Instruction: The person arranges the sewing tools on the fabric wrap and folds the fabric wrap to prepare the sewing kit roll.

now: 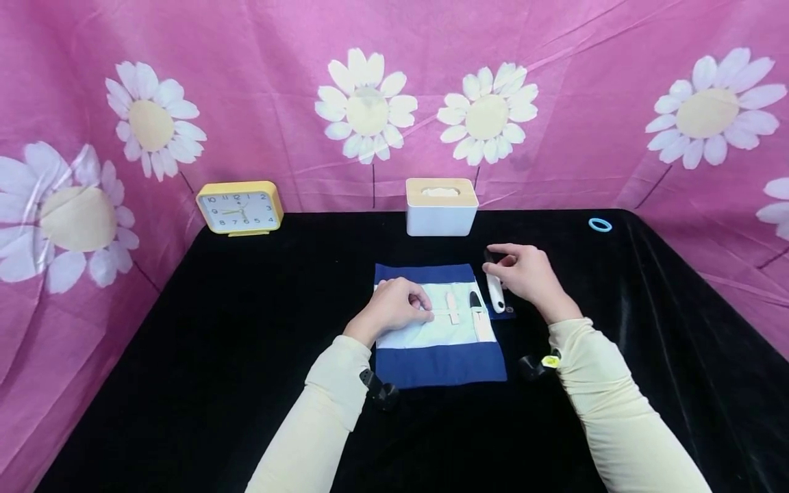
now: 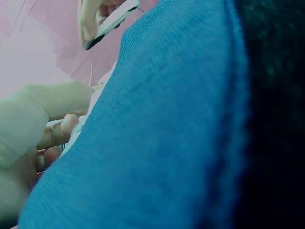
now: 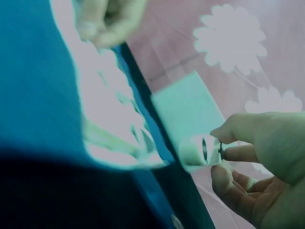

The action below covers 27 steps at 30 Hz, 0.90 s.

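Observation:
A blue-and-white pocketed cloth roll (image 1: 440,366) lies spread flat on the black-covered table. Over its left half my left hand (image 1: 397,305) has curled fingers, thumb and forefinger meeting at the edge of a white pocket. Just beyond the roll's right side, my right hand (image 1: 527,274) pinches a slim white tool (image 1: 495,294) by its black end, between thumb and fingers. The tool's white end points toward me and has a small hole. Pockets hold a slim pink item (image 1: 452,308) and a white item with a black top (image 1: 474,300).
A white tissue box (image 1: 440,216) with a wooden lid stands behind the roll. At the back left is a yellow clock (image 1: 240,209); a blue ring (image 1: 600,224) lies at the back right. Pink flowered cloth (image 1: 425,34) hangs behind the table.

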### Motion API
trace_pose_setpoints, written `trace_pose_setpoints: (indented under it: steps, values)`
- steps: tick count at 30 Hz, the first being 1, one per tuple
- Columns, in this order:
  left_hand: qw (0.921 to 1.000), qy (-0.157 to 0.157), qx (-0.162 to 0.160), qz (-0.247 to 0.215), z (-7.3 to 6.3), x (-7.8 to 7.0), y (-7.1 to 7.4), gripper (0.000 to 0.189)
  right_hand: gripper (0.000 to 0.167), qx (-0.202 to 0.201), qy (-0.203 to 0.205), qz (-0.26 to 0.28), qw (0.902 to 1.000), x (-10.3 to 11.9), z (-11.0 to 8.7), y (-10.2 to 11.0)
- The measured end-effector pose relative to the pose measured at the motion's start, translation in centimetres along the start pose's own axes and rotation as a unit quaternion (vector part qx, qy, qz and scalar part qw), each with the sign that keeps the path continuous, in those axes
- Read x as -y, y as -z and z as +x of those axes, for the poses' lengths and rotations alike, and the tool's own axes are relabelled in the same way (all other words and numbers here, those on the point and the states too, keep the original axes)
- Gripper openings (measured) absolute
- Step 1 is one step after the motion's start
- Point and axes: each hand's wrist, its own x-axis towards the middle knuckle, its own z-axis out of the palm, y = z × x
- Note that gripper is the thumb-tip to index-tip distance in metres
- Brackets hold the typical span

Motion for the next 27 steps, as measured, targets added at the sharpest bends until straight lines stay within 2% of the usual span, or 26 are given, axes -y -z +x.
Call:
trace_pose_setpoints:
  steps: [5, 14, 19, 27]
  values:
    - [0.9999, -0.010, -0.006, 0.002, 0.2, 0.0, -0.2, 0.011, 0.049, 0.006, -0.006, -0.004, 1.0000, 1.4, 0.3, -1.7]
    - [0.9998, -0.009, -0.010, 0.012, 0.1, -0.2, -0.1, 0.010, 0.047, -0.030, 0.021, 0.020, 0.9991, 3.7, 1.8, -4.3]
    - [0.9999, -0.006, -0.009, 0.012, 0.1, -0.3, -0.3, 0.010, 0.045, -0.047, 0.028, 0.052, 0.9971, 3.7, 2.2, -5.9]
    - [0.9997, 0.006, -0.007, 0.022, 0.2, -0.3, -0.3, 0.009, 0.044, -0.078, 0.008, 0.079, 0.9938, 3.4, 2.5, -7.2]
